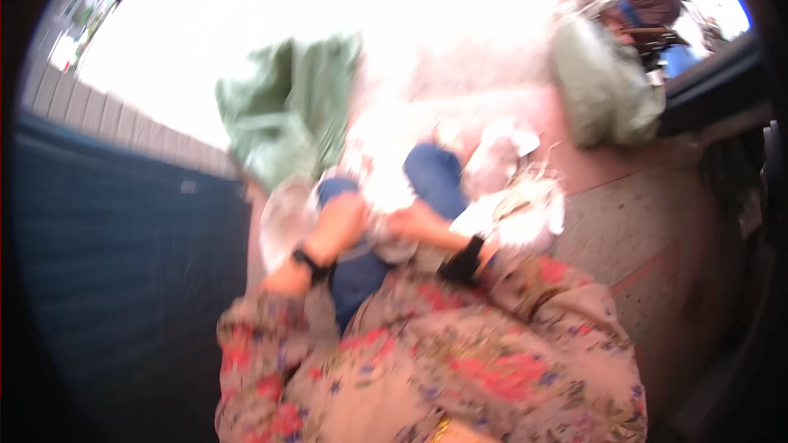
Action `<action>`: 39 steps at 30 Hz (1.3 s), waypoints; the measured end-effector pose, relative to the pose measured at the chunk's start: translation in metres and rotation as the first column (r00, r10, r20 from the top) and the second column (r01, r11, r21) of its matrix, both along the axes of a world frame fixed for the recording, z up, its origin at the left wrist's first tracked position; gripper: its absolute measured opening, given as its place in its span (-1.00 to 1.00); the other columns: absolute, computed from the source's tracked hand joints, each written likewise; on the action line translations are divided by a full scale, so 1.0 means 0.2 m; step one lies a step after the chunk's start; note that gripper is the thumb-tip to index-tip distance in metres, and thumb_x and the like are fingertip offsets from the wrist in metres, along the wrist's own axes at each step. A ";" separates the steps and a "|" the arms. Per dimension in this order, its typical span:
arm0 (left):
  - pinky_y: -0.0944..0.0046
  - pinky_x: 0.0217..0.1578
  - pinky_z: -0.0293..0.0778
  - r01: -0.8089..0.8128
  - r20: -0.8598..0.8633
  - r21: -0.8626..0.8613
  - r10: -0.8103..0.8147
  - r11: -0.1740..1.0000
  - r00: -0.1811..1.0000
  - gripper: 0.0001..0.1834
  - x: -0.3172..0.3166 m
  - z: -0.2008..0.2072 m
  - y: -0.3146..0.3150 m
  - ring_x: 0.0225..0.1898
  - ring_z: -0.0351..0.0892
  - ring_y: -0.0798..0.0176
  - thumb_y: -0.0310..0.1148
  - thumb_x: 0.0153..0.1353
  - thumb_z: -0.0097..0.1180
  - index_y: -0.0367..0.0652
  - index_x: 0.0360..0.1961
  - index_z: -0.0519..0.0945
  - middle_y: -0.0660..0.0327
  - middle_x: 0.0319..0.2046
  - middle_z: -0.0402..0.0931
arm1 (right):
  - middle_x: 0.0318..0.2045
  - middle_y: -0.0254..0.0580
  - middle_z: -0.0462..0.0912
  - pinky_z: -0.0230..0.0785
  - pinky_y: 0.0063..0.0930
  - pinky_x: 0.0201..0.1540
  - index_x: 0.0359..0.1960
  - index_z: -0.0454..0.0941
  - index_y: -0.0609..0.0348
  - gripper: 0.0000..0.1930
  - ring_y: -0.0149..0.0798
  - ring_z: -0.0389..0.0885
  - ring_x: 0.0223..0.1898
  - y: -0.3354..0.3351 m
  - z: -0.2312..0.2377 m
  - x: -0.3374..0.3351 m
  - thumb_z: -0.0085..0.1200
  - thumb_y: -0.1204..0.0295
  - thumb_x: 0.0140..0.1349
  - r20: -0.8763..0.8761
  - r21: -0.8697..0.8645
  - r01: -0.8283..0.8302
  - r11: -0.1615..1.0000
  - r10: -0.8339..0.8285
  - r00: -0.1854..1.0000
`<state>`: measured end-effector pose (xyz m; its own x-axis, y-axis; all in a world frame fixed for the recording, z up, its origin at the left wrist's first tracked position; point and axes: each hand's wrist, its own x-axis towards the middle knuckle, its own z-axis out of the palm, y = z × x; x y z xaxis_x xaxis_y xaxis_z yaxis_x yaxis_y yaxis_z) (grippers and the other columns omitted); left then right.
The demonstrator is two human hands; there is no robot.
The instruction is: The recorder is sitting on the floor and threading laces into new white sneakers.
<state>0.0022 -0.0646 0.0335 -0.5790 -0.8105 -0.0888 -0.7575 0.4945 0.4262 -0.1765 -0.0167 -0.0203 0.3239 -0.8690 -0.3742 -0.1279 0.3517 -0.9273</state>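
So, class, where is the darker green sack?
In the head view, the darker green sack is left of centre in the upper half, beyond the left hand.

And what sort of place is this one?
Probably an outdoor or open-fronted work spot, though blur and glare limit certainty: hard, paved-looking ground, a crumpled green sack with a paler bulging sack to its right, and another person beyond.

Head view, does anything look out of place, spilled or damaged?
Mildly: pale straw-like strands stick out loosely from the white bundle to the right of the hands, which looks untidy. No spill or damage stands out, though blur and glare hide detail.
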 end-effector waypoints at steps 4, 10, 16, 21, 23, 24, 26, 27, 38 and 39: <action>-0.02 -0.50 0.34 -0.057 0.033 -0.003 0.057 0.998 0.998 -0.79 0.03 0.03 0.11 -0.54 0.45 -0.13 -0.35 0.03 -0.01 -0.24 -0.64 0.49 -0.05 -0.64 0.44 | -0.43 0.16 0.55 0.39 -0.16 -0.25 -0.40 0.57 0.21 -0.73 0.10 0.55 -0.34 0.01 0.00 0.17 -0.10 0.36 -0.08 -0.365 -0.266 -0.084 0.960 -0.020 0.931; -0.01 -0.50 0.36 -0.049 0.013 -0.044 0.050 0.998 0.999 -0.81 0.06 -0.03 0.16 -0.52 0.46 -0.12 -0.34 0.06 -0.04 -0.20 -0.61 0.47 -0.03 -0.61 0.45 | -0.48 0.11 0.54 0.34 -0.10 -0.31 -0.45 0.50 0.16 -0.78 0.11 0.52 -0.39 0.08 0.01 0.20 -0.19 0.34 0.06 -0.407 -0.377 -0.069 0.924 -0.098 0.908; -0.01 -0.52 0.33 -0.104 -0.080 -0.025 0.101 0.994 0.992 -0.83 0.03 -0.04 0.17 -0.54 0.44 -0.13 -0.38 0.07 -0.06 -0.22 -0.59 0.45 -0.03 -0.63 0.43 | -0.48 0.10 0.54 0.31 -0.14 -0.30 -0.41 0.49 0.18 -0.80 0.11 0.52 -0.36 0.03 -0.06 0.22 -0.18 0.38 0.08 -0.411 -0.336 -0.128 0.933 -0.023 0.911; 0.03 -0.51 0.34 -0.148 -0.066 -0.081 0.143 0.986 0.988 -0.85 -0.02 0.02 0.18 -0.53 0.46 -0.10 -0.40 0.07 -0.03 -0.25 -0.55 0.47 -0.05 -0.63 0.43 | -0.45 0.13 0.54 0.32 -0.14 -0.30 -0.43 0.48 0.24 -0.81 0.11 0.52 -0.34 -0.01 -0.01 0.19 -0.14 0.40 0.04 -0.341 -0.279 -0.174 0.944 0.072 0.937; 0.02 -0.51 0.34 -0.147 -0.014 -0.082 0.146 0.986 0.989 -0.87 -0.02 0.01 0.19 -0.52 0.47 -0.10 -0.41 0.07 -0.04 -0.24 -0.53 0.47 -0.05 -0.63 0.43 | -0.44 0.15 0.54 0.32 -0.14 -0.29 -0.44 0.47 0.27 -0.81 0.11 0.53 -0.33 -0.02 -0.02 0.20 -0.13 0.41 0.02 -0.354 -0.287 -0.225 0.931 0.115 0.928; 0.01 -0.50 0.34 -0.149 0.033 -0.084 0.152 0.985 0.988 -0.89 -0.02 0.01 0.19 -0.50 0.48 -0.09 -0.42 0.07 -0.04 -0.23 -0.51 0.46 -0.06 -0.62 0.44 | -0.43 0.17 0.54 0.32 -0.14 -0.29 -0.43 0.46 0.28 -0.81 0.11 0.53 -0.33 -0.02 -0.02 0.20 -0.12 0.41 0.01 -0.345 -0.297 -0.243 0.923 0.134 0.929; 0.01 -0.51 0.34 -0.151 0.069 -0.083 0.156 0.985 0.985 -0.90 -0.02 0.02 0.19 -0.50 0.48 -0.10 -0.43 0.07 -0.05 -0.23 -0.47 0.47 -0.05 -0.61 0.44 | -0.42 0.19 0.54 0.32 -0.15 -0.30 -0.42 0.45 0.28 -0.81 0.11 0.53 -0.32 -0.02 -0.02 0.20 -0.12 0.42 0.00 -0.328 -0.309 -0.263 0.914 0.158 0.931; 0.00 -0.52 0.35 -0.152 0.104 -0.078 0.159 0.985 0.982 -0.90 -0.02 0.03 0.19 -0.50 0.48 -0.10 -0.45 0.07 -0.06 -0.23 -0.42 0.47 -0.05 -0.60 0.45 | -0.44 0.21 0.53 0.31 -0.14 -0.31 -0.40 0.44 0.27 -0.81 0.14 0.52 -0.34 -0.03 -0.01 0.18 -0.11 0.42 -0.01 -0.361 -0.278 -0.318 0.907 0.208 0.909; 0.08 -0.41 0.37 -0.571 -0.211 0.198 0.603 0.797 0.769 -0.86 0.07 -0.06 0.11 -0.48 0.48 -0.05 -0.52 0.05 -0.10 -0.33 -0.38 0.47 -0.03 -0.54 0.45 | -0.72 -0.44 0.26 0.15 -0.65 -0.54 -0.30 0.25 0.11 -0.88 -0.51 0.21 -0.77 -0.02 0.57 -0.40 -0.13 0.36 0.25 0.867 0.153 -0.300 0.942 0.018 0.499; 0.08 -0.41 0.37 -0.574 -0.209 0.199 0.606 0.795 0.767 -0.86 0.05 -0.06 0.11 -0.48 0.48 -0.05 -0.52 0.05 -0.10 -0.33 -0.38 0.47 -0.03 -0.54 0.45 | -0.72 -0.44 0.26 0.15 -0.65 -0.54 -0.30 0.25 0.11 -0.88 -0.51 0.21 -0.77 -0.02 0.63 -0.44 -0.13 0.36 0.25 0.867 0.154 -0.303 0.940 0.018 0.497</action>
